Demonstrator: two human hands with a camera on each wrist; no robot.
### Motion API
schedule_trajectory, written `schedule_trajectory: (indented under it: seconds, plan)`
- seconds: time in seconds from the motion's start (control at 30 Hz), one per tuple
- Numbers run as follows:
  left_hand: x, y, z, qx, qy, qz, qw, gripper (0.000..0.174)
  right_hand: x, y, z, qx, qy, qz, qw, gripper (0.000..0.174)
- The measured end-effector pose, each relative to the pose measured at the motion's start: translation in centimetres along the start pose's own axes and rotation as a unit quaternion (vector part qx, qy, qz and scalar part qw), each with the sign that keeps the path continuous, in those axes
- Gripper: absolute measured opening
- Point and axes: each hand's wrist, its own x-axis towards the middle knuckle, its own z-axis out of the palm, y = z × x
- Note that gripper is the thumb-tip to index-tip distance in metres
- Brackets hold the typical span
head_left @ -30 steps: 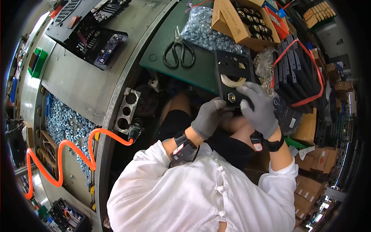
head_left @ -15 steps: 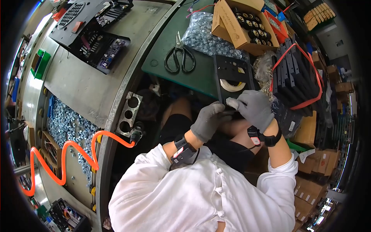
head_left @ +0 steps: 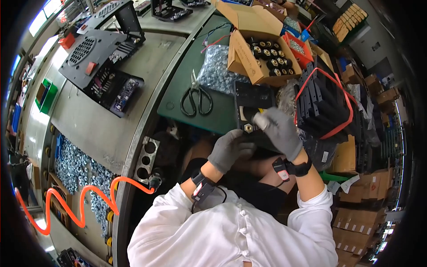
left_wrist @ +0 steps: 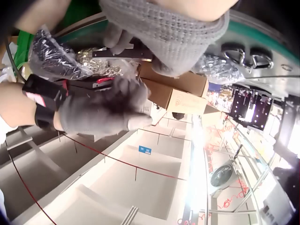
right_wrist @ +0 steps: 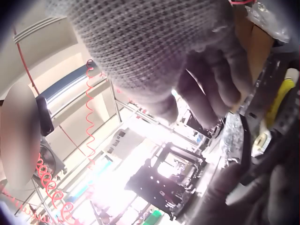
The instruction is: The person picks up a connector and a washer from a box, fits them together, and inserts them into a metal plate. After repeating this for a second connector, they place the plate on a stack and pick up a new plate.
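Note:
A black plate with cut-outs lies at the near edge of the green mat, a brass-coloured nut on its near end. The left hand, in a grey glove, holds that near end; in the left wrist view its fingers bend over the plate's edge. Just above the plate's right side is the gloved right hand, fingers loosely bent and apart, with nothing seen between them in the right wrist view. A cream-coloured curved piece shows on the plate, partly hidden by the right hand.
Scissors, a bag of metal parts and an open box of black, brass-centred parts lie beyond the plate. Black panels bound by a red band stand right. At left, an orange coiled hose crosses the metal bench.
The view has shifted. The right hand moved down to the nut, then rose a little off the plate, uncovering the nut. The left hand has kept its place at the plate's near end.

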Motion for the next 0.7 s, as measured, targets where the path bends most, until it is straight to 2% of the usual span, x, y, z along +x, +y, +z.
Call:
schedule_trajectory:
  seconds: [0.03, 0.07, 0.13, 0.17, 0.23, 0.27, 0.33, 0.4, 0.47, 0.5, 0.53, 0.57, 0.6, 0.63, 0.67, 0.7]
  plan:
    - [-0.2, 0.6, 0.8, 0.063, 0.021, 0.003, 0.998, 0.036, 1.7, 0.2, -0.2, -0.006, 0.131, -0.126, 0.983, 0.023]
    - [-0.3, 1.0, 1.1, 0.068, 0.017, 0.004, 0.998, 0.036, 3.3, 0.5, -0.4, 0.034, 0.177, -0.069, 0.981, 0.024]
    - [-0.5, 1.4, 1.5, 0.186, 0.065, 0.034, 0.980, 0.045, 6.9, 0.7, -1.1, 0.053, 0.230, 0.003, 0.972, 0.029]
    - [-0.6, 1.6, 1.8, 0.190, 0.062, 0.037, 0.979, 0.045, 8.9, 1.6, -1.2, 0.013, 0.230, 0.026, 0.973, 0.036]
    - [-1.1, 1.9, 2.0, 0.249, 0.057, 0.047, 0.966, 0.053, 12.4, 3.7, -1.3, -0.131, 0.167, 0.074, 0.974, 0.041]
    - [-1.3, 2.0, 2.1, 0.253, 0.056, 0.052, 0.964, 0.053, 14.1, 4.4, -1.4, -0.128, 0.171, 0.069, 0.975, 0.041]
    - [-1.7, 2.1, 2.2, 0.319, 0.072, 0.057, 0.943, 0.056, 16.5, 5.5, -1.5, -0.203, 0.012, 0.174, 0.964, 0.047]
    - [-1.9, 2.4, 1.6, 0.342, 0.075, 0.059, 0.935, 0.059, 17.2, 6.1, -1.0, -0.190, 0.028, 0.162, 0.968, 0.049]
    - [-2.1, 2.4, 0.6, 0.426, 0.057, 0.086, 0.899, 0.061, 17.2, 6.6, -1.1, -0.176, 0.041, 0.154, 0.971, 0.052]
    - [-2.1, 2.2, 0.0, 0.426, 0.058, 0.088, 0.899, 0.061, 16.7, 6.6, -1.3, -0.113, 0.089, 0.138, 0.980, 0.056]
    - [-2.1, 2.0, -0.5, 0.514, 0.075, 0.154, 0.840, 0.062, 16.1, 6.3, -1.3, -0.049, 0.136, 0.122, 0.982, 0.059]
    - [-2.0, 1.9, -0.8, 0.594, 0.092, 0.217, 0.769, 0.063, 15.1, 6.0, -1.2, 0.038, 0.222, 0.067, 0.972, 0.062]
    - [-2.1, 2.2, -0.4, 0.592, 0.093, 0.219, 0.770, 0.063, 14.3, 6.2, -1.2, 0.190, 0.236, 0.049, 0.952, 0.057]
    - [-2.6, 2.6, 0.4, 0.626, 0.144, 0.278, 0.714, 0.059, 11.2, 1.2, -2.1, 0.351, 0.207, 0.069, 0.911, 0.049]
    - [-3.0, 3.0, 1.1, 0.655, 0.193, 0.332, 0.651, 0.056, 9.4, 1.8, -1.9, 0.522, 0.137, 0.061, 0.840, 0.042]
    - [-3.2, 3.5, 1.8, 0.616, 0.186, 0.374, 0.668, 0.048, 7.7, 1.1, -2.1, 0.627, 0.048, 0.058, 0.775, 0.040]
